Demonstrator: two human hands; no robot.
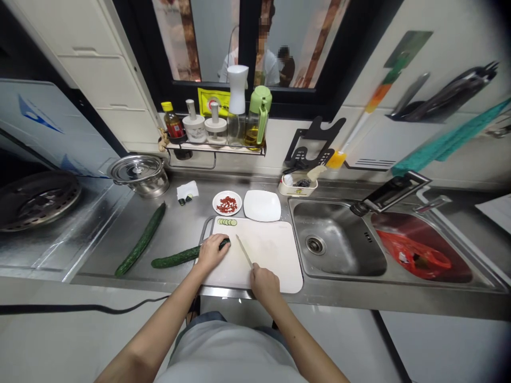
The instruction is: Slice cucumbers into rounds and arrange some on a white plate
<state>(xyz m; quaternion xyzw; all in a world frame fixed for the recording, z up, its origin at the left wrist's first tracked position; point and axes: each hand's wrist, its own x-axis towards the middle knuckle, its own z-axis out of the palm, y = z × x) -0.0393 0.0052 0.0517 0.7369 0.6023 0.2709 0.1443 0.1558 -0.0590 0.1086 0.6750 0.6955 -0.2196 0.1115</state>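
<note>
My left hand point(213, 251) is wrapped over the right end of a long green cucumber point(175, 258), which lies partly on the white cutting board point(275, 255) and sticks out past its left edge. In my right hand point(265, 283) is the handle of a kitchen knife point(244, 250), its blade slanting up and left over the board, a little right of the cucumber's end. Several cucumber slices point(227, 222) lie in a row at the board's upper left. A second whole cucumber point(141, 239) rests on the steel counter to the left.
Behind the board stand a plate of red chopped pieces point(227, 211) and a white plate point(262, 205). A lidded steel pot point(139, 175) is at the back left. To the right is a sink point(339, 239) with a red plastic bag point(415, 258). Bottles and jars fill a shelf point(215, 147).
</note>
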